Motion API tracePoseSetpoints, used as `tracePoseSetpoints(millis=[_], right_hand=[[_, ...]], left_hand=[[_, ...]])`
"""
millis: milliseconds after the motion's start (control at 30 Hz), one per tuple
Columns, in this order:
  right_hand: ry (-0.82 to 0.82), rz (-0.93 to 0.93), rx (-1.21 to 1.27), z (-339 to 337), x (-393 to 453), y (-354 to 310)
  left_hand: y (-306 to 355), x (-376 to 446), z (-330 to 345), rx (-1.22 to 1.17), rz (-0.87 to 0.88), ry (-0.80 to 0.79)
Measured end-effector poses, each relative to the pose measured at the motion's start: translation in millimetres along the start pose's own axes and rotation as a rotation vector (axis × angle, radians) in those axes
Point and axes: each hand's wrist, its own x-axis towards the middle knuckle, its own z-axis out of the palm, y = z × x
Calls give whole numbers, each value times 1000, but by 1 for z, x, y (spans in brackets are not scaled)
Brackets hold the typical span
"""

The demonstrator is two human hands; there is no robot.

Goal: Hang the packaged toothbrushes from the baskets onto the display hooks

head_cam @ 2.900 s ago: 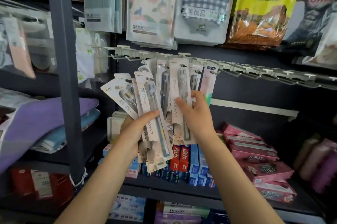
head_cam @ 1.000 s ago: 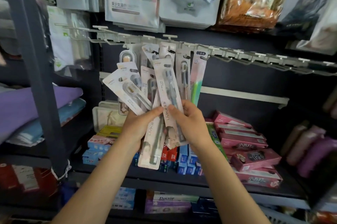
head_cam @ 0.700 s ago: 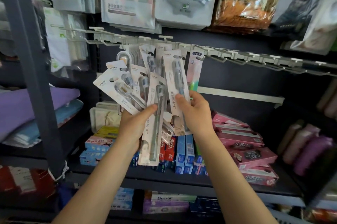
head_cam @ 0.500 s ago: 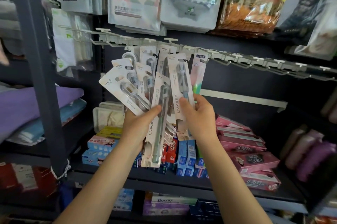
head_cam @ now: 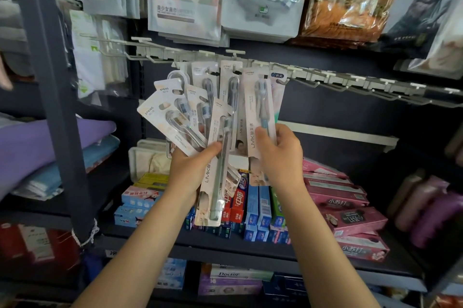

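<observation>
1. the right hand (head_cam: 280, 154) pinches one lmk toothbrush pack (head_cam: 259, 117), thumb on its front, holding it upright just under the hook rail (head_cam: 325, 77).
2. the left hand (head_cam: 190, 164) grips a fanned bunch of packs (head_cam: 180, 119).
3. more packs (head_cam: 229, 82) hang on the rail; toothpaste boxes (head_cam: 253, 210) stand below.
</observation>
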Motion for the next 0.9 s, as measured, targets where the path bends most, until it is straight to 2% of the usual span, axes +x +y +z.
tracePoseSetpoints(millis=[167, 400, 667, 767, 833, 900], right_hand=[[-74, 28, -25, 3, 8, -12], [-88, 109, -6, 17, 20, -7], [-218, 326, -161, 32, 22, 25], [-104, 272, -372, 32, 19, 35], [-27, 160, -265, 29, 9, 30], [-184, 72, -125, 27, -5, 17]], left_hand=[[-4, 2, 4, 3, -9, 11], [-7, 4, -1, 16, 1, -5], [-12, 4, -12, 12, -54, 36], [-14, 6, -18, 6, -63, 46], [-16, 6, -21, 4, -50, 44], [-16, 5, -23, 8, -30, 50]])
